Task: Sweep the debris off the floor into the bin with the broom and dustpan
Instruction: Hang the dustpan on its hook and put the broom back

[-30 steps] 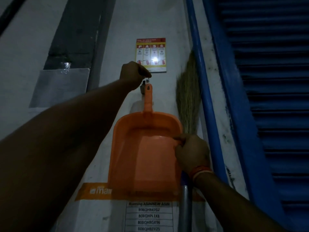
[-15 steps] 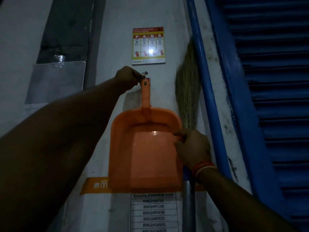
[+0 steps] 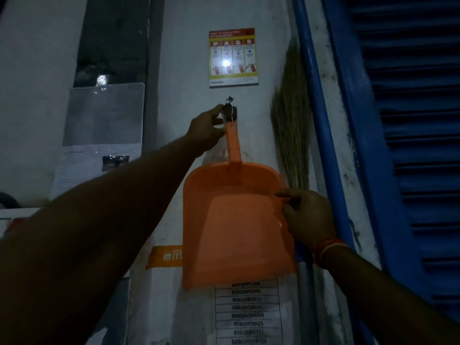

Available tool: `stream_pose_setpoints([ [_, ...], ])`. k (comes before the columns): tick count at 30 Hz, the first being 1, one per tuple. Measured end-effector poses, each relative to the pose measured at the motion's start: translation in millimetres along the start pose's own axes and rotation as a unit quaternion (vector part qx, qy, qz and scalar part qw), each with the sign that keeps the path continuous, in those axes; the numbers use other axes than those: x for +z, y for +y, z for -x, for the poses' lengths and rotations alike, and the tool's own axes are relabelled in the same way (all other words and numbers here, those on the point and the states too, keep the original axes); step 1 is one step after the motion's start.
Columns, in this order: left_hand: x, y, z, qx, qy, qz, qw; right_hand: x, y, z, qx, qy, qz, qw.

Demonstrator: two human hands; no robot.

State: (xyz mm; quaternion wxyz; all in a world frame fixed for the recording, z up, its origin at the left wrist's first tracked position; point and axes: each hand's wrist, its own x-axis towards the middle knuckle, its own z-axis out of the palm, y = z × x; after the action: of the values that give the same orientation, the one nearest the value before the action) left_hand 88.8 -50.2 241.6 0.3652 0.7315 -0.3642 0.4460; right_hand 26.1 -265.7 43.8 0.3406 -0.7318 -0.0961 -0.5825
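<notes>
Against the white wall: an orange plastic dustpan (image 3: pixel 234 227) hangs upright, handle up and scoop mouth down, open face toward the camera.
Dustpan handle: its narrow top sits at a small metal hook (image 3: pixel 230 109) fixed to the wall, just below a yellow and red fire-extinguisher poster (image 3: pixel 233 57).
Left hand (image 3: pixel 207 129): raised to the handle's top, on its left side, fingers (image 3: pixel 216 112) reaching to the hook and thumb touching the handle; whether they pinch anything is too dim to tell.
Right hand (image 3: pixel 307 216): at the dustpan's right rim, about mid-height, with the fingers loosely curled and partly spread; the fingertips touch or nearly touch the rim, and a firm grip cannot be confirmed.
Right wrist: wears an orange and red thread band (image 3: pixel 327 247).
Grass broom (image 3: pixel 291 125): a pale straw broom stands upright just right of the dustpan, bristles pointing up, between the dustpan and a blue pipe (image 3: pixel 316 115); its grey handle runs down behind the right hand.
Far right: a blue slatted shutter (image 3: pixel 410 145) fills the edge.
Lower wall: a white printed sheet (image 3: pixel 249 314) with rows of codes sits below the scoop mouth, an orange strip at its left.
Left side: a dark panel (image 3: pixel 114 38) with a clear plastic sleeve beneath it.
</notes>
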Motion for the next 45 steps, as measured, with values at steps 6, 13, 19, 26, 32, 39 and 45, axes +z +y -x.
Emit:
stream_pose_setpoints([
  [6,-1.8,0.2,23.2,0.008,0.054,-0.081,0.995,1.6,-3.5,2.5,0.015,0.018,0.001,1.0],
  [13,10.7,23.3,120.6,0.064,0.091,0.099,0.989,-1.8,-26.6,-7.6,-0.01,0.016,-0.03,0.999],
  [19,42.7,22.5,213.6,-0.008,-0.09,0.273,0.958,-4.2,-55.9,-26.9,-0.018,0.008,-0.09,0.996],
  [26,80.6,10.7,268.4,-0.014,-0.122,0.381,0.916,3.7,-79.8,-42.2,-0.048,0.03,-0.111,0.992],
  [32,89.8,22.0,277.6,-0.034,-0.076,0.43,0.899,7.1,-93.8,-34.7,-0.031,0.014,-0.158,0.987],
  [39,80.1,23.6,284.1,-0.048,-0.043,0.432,0.899,-32.3,-114.6,-22.2,-0.074,-0.171,-0.033,0.982],
  [45,54.6,30.9,296.3,-0.045,-0.06,0.415,0.907,-99.3,-135.6,0.3,-0.357,-0.16,0.327,0.86],
])
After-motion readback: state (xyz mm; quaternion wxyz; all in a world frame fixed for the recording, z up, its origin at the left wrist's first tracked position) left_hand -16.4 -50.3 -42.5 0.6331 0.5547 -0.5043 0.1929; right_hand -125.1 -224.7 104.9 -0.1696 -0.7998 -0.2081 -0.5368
